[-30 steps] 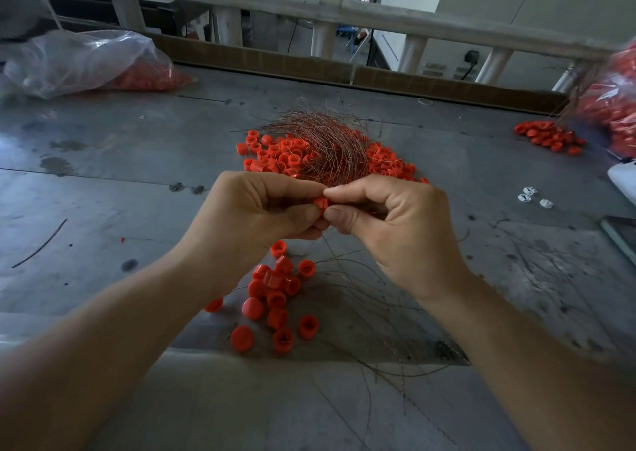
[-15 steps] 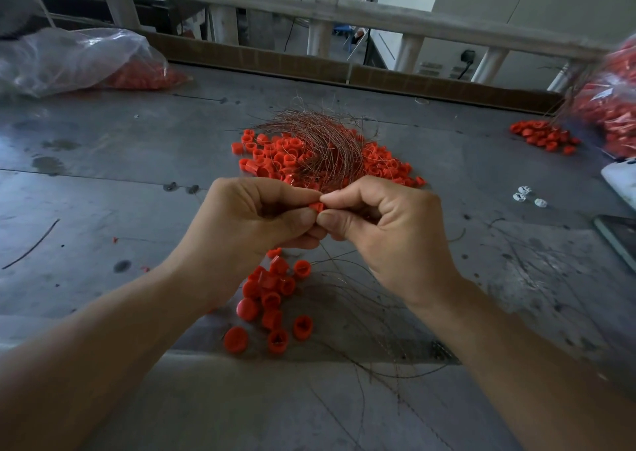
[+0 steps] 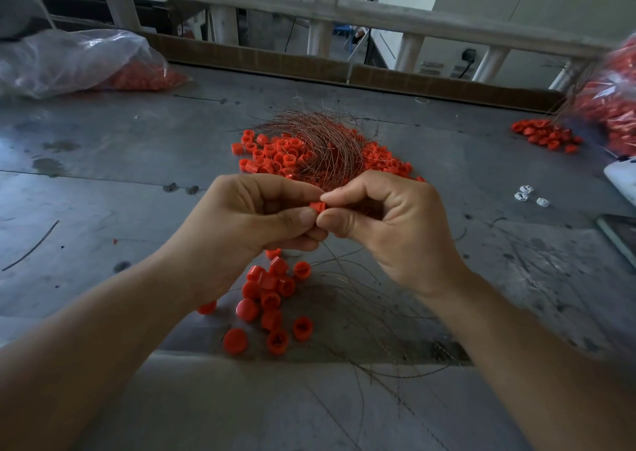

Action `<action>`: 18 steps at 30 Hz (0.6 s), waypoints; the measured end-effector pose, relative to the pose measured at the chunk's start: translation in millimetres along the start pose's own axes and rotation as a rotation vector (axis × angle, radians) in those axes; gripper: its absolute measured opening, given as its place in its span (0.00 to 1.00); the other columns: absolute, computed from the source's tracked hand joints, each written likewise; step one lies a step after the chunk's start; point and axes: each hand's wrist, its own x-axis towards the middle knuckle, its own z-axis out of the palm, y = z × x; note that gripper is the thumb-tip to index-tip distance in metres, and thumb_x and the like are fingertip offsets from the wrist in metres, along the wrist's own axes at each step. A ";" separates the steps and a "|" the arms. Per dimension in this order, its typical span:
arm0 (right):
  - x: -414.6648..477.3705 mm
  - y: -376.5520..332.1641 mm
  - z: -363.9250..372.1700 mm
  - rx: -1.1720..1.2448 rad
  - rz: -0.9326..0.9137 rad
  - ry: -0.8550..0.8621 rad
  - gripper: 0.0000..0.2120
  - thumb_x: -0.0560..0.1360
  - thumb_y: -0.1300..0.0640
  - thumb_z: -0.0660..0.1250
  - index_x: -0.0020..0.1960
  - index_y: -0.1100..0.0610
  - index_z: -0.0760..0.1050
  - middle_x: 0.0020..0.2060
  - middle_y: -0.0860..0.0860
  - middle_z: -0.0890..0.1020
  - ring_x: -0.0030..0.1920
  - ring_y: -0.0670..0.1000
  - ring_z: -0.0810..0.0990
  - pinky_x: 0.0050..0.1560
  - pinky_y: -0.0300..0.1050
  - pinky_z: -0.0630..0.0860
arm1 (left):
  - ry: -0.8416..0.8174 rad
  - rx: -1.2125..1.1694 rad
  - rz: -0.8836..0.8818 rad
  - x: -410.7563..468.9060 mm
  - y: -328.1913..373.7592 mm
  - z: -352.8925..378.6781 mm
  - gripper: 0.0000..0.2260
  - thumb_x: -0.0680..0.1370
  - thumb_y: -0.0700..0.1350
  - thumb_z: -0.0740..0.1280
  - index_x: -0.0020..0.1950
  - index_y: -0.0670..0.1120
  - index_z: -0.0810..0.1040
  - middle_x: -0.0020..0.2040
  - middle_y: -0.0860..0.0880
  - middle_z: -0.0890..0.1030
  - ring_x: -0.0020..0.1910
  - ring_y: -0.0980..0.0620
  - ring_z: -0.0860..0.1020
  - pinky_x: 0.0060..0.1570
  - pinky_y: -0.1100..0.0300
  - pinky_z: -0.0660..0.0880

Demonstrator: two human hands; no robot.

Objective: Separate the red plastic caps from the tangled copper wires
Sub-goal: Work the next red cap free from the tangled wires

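My left hand (image 3: 251, 223) and my right hand (image 3: 389, 223) meet above the table, and both pinch one small red cap (image 3: 317, 207) between thumbs and forefingers. A thin copper wire (image 3: 335, 261) trails down from under the hands. Beyond them lies a tangled nest of copper wires (image 3: 320, 147) on a heap of red caps (image 3: 272, 154). Below the hands sits a small pile of loose red caps (image 3: 272, 299), with loose wire strands (image 3: 378, 333) to its right.
The grey metal table (image 3: 103, 209) carries a clear plastic bag of red caps (image 3: 86, 61) at the back left, another bag (image 3: 616, 106) at the right edge with spilled red caps (image 3: 545, 135), small white pieces (image 3: 526, 197), and a railing (image 3: 344, 10) behind.
The hands stay together on the cap; the fingertips have shifted slightly, so more of the red cap shows. The view has drifted a little.
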 end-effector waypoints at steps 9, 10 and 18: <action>0.5 -3.8 -6.2 -0.096 0.098 -0.284 0.08 0.67 0.49 0.65 0.45 0.47 0.76 0.39 0.43 0.74 0.42 0.38 0.73 0.42 0.29 0.69 | -0.170 -0.081 -0.081 -2.1 -0.9 -6.1 0.18 0.60 0.48 0.79 0.48 0.51 0.83 0.38 0.42 0.83 0.35 0.49 0.83 0.34 0.63 0.78; 0.3 -4.2 -5.7 -0.116 0.097 -0.294 0.05 0.68 0.50 0.65 0.44 0.47 0.75 0.38 0.42 0.73 0.41 0.37 0.73 0.41 0.29 0.69 | -0.173 -0.092 -0.085 -2.0 -1.3 -5.9 0.20 0.59 0.49 0.80 0.50 0.50 0.82 0.38 0.42 0.83 0.36 0.48 0.83 0.35 0.62 0.78; -3.8 -3.0 1.7 -0.322 0.030 -0.275 0.04 0.77 0.60 0.62 0.44 0.54 0.69 0.40 0.43 0.68 0.39 0.40 0.71 0.41 0.33 0.71 | -0.067 0.125 0.047 -6.9 0.1 6.3 0.26 0.62 0.51 0.73 0.58 0.51 0.73 0.36 0.45 0.84 0.34 0.49 0.83 0.35 0.63 0.78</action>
